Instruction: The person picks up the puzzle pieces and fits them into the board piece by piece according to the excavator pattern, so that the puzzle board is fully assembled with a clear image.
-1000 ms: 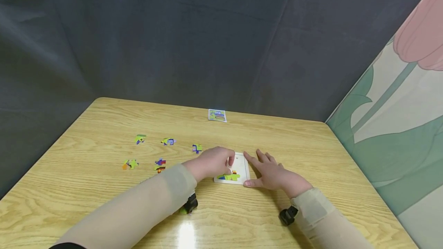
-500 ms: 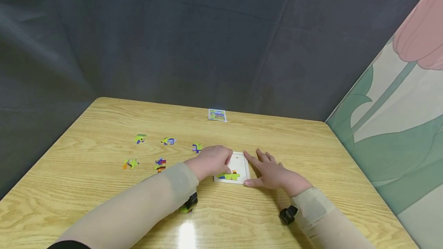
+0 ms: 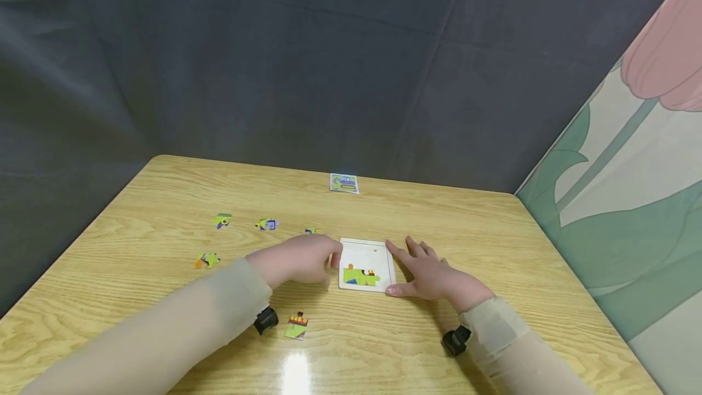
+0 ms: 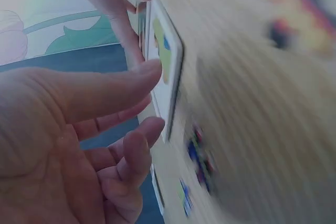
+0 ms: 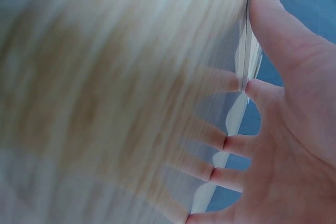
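A white puzzle tray (image 3: 366,256) lies in front of me, with joined green jigsaw pieces (image 3: 359,277) along its near side. Just left of the tray hovers my left hand (image 3: 304,258). In the left wrist view its thumb (image 4: 121,88) stands apart from the loosely bent fingers, with nothing between them. My right hand (image 3: 428,274) has its fingers spread on the table. Its thumb and index fingertip touch the tray's right edge. The right wrist view shows those fingertips resting on the wood.
Loose jigsaw pieces lie to the left: a green one (image 3: 222,220), a green-blue one (image 3: 267,224), a green-orange one (image 3: 206,260), and one partly behind the left hand (image 3: 311,230). Nearer lies a red-green piece (image 3: 297,326). A picture card (image 3: 344,183) lies at the back.
My left hand has let go of the jigsaw piece in the tray and moved left, off the tray. The near red-green piece has come into full view. My right hand stays put.
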Demonstrator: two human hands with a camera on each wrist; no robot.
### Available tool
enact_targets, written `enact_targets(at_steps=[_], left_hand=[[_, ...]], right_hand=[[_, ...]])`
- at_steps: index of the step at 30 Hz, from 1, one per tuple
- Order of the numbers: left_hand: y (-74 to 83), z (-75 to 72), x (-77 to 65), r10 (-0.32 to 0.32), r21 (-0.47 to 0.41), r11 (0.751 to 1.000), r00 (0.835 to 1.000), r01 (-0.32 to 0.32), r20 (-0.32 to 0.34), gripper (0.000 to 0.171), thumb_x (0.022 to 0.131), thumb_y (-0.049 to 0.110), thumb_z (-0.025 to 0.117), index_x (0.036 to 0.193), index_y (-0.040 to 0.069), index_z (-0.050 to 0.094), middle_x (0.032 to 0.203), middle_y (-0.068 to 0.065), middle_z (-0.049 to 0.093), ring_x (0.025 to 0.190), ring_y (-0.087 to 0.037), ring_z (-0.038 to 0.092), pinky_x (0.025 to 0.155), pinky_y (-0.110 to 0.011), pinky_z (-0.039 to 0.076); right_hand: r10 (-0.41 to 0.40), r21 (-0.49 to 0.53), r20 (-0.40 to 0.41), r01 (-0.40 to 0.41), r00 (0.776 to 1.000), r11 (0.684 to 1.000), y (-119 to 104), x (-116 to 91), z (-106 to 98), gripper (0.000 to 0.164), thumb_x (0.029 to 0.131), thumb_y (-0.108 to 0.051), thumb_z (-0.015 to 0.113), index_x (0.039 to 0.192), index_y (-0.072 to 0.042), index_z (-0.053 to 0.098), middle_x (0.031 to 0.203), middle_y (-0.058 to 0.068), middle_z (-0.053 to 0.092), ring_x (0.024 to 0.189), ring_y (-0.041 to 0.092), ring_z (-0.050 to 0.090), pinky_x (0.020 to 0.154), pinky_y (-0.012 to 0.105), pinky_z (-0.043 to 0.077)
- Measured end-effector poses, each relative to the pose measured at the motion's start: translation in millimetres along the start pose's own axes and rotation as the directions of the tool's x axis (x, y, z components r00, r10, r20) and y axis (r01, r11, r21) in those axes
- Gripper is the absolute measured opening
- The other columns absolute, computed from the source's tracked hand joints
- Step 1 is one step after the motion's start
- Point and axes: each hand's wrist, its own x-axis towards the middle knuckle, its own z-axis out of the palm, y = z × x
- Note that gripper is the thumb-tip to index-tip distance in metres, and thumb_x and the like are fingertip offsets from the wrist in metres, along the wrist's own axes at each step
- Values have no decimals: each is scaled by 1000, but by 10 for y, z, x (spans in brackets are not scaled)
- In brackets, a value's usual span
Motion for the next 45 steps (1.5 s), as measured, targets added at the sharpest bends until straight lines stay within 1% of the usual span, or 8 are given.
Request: enact_targets(at_steps=[6, 10, 15, 20, 26, 34, 39, 45], left_hand=[[-152, 34, -453, 28, -102, 995, 998, -23, 50, 30, 73, 12, 88, 85, 19, 61, 79, 2, 56, 72, -15, 50, 66, -35, 42], [-176, 98, -666, 55, -142, 989, 996, -45, 66, 32, 72, 19, 89, 90, 20, 62, 84, 3, 55, 76, -14, 50, 69, -35, 43], [-122, 173, -808, 70, -104, 993, 996, -64, 50, 36, 69, 21, 90, 88, 22, 59, 85, 7, 49, 74, -11, 48, 69, -32, 42], [-80, 220, -850, 76, -66, 995, 997, -74, 25, 38, 70, 17, 89, 84, 20, 54, 82, 6, 47, 68, -11, 45, 63, -30, 39], [-92, 233, -771, 86, -118, 989, 996, -86, -6, 34, 76, 13, 85, 82, 20, 53, 76, 8, 52, 66, -9, 46, 61, -30, 40], [-60, 180, -537, 45, -152, 987, 995, -59, -93, 23, 89, 11, 74, 78, 19, 55, 67, 6, 53, 59, -10, 47, 55, -29, 40], [83, 145, -287, 33, -199, 978, 990, -60, -137, 22, 92, 13, 72, 77, 17, 56, 68, 4, 53, 60, -11, 48, 55, -29, 40], [283, 100, 120, 60, -264, 959, 983, -105, -173, 18, 91, 11, 72, 79, 15, 58, 71, 2, 56, 63, -12, 51, 57, -28, 42]], right_hand=[[7, 3, 7, -7, 1000, 1000, 6, -15, 24, 99, 82, -64, 64, 159, -25, 17, 161, 25, 7, 142, 53, 10, 97, 79, 18], [11, 5, 8, -11, 1000, 1000, 7, -38, 26, 99, 82, -64, 64, 159, -24, 17, 161, 25, 7, 142, 53, 10, 97, 79, 18], [1, 5, 3, -1, 1000, 1000, 9, -47, 32, 98, 83, -64, 64, 159, -24, 17, 160, 26, 7, 141, 54, 11, 97, 79, 18], [13, -1, 5, -13, 1000, 1000, 16, -37, 30, 98, 82, -64, 64, 159, -26, 16, 161, 24, 7, 142, 52, 10, 98, 78, 18], [21, -5, 5, -21, 1000, 1000, 13, -30, 13, 99, 82, -65, 63, 159, -27, 16, 161, 23, 6, 142, 52, 10, 98, 78, 17], [12, -7, 3, -12, 1000, 1000, -9, -11, 3, 98, 82, -66, 62, 159, -27, 16, 161, 23, 6, 143, 51, 10, 98, 78, 16], [14, -11, 6, -14, 1000, 1000, -3, 2, 10, 98, 82, -66, 62, 159, -27, 15, 161, 23, 6, 143, 51, 10, 98, 78, 16], [18, -13, 6, -17, 1000, 1000, 0, 3, 13, 97, 82, -67, 61, 159, -28, 16, 161, 23, 7, 143, 51, 11, 98, 78, 17]])
